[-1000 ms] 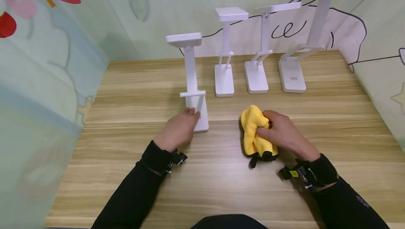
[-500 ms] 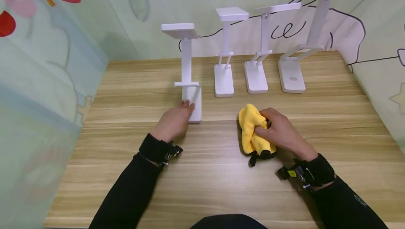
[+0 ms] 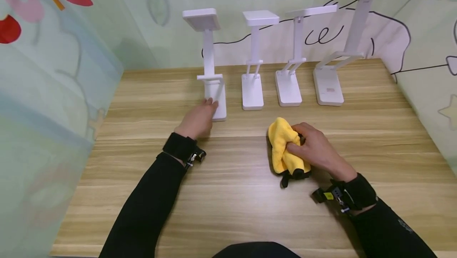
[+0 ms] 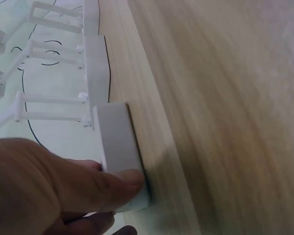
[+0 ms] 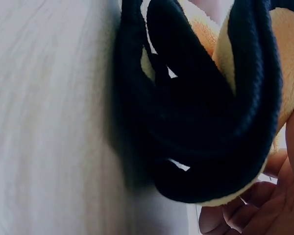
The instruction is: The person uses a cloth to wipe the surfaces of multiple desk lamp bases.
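A white desk lamp (image 3: 219, 109) stands upright at the left end of a row of lamps. My left hand (image 3: 198, 118) grips its base; in the left wrist view the thumb (image 4: 115, 188) presses one side of that base (image 4: 118, 137) and the fingers go round the other. To the right, my right hand (image 3: 315, 145) holds a bunched yellow cloth (image 3: 280, 143) with black edging, thumb in front and fingers behind. The cloth sits low over the wooden table. Its folded dark edges (image 5: 210, 137) fill much of the right wrist view, hiding part of the hand.
Three more white desk lamps, a small one (image 3: 252, 91), another small one (image 3: 288, 89) and a taller one (image 3: 329, 87), line the back of the wooden table (image 3: 228, 206). Behind them rises a wall (image 3: 107, 20) with cartoon drawings.
My left hand has pushed the left lamp back and slightly left, towards the wall, into line with the others. The right hand and cloth have stayed nearly in place.
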{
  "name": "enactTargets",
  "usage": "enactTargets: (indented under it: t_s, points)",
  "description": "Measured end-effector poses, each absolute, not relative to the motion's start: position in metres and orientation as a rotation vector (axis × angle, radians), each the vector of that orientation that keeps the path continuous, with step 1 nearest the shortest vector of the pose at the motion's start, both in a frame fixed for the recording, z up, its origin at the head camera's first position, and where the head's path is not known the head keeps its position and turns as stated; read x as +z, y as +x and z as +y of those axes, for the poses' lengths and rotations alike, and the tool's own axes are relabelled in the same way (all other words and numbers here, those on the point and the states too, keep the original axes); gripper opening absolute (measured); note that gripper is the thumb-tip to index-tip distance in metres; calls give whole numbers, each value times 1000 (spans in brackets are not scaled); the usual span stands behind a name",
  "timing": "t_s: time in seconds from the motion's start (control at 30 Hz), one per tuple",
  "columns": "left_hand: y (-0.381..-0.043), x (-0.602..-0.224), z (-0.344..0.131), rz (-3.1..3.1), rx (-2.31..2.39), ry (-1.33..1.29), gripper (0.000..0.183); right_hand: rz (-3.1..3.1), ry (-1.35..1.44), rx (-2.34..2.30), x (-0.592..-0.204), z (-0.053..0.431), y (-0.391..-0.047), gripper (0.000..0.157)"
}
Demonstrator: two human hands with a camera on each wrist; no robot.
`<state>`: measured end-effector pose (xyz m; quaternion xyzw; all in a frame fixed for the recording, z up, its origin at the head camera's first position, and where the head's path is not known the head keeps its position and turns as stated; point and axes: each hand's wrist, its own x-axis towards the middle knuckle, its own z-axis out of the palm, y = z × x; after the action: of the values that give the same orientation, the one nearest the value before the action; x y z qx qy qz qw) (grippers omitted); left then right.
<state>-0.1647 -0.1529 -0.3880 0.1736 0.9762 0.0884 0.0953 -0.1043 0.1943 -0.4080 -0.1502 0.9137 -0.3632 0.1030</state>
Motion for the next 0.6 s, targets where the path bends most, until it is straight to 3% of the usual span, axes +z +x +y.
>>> enactTargets:
  t_s: [0.37,0.6]
  points:
    - [-181,-389,-158,2902,287,441,59,2797,-513,-1001,-396,195,-110,37]
    - [-187,-391,-160,2899,276,426,63,2987,-646,-822,-368,191,-124,51]
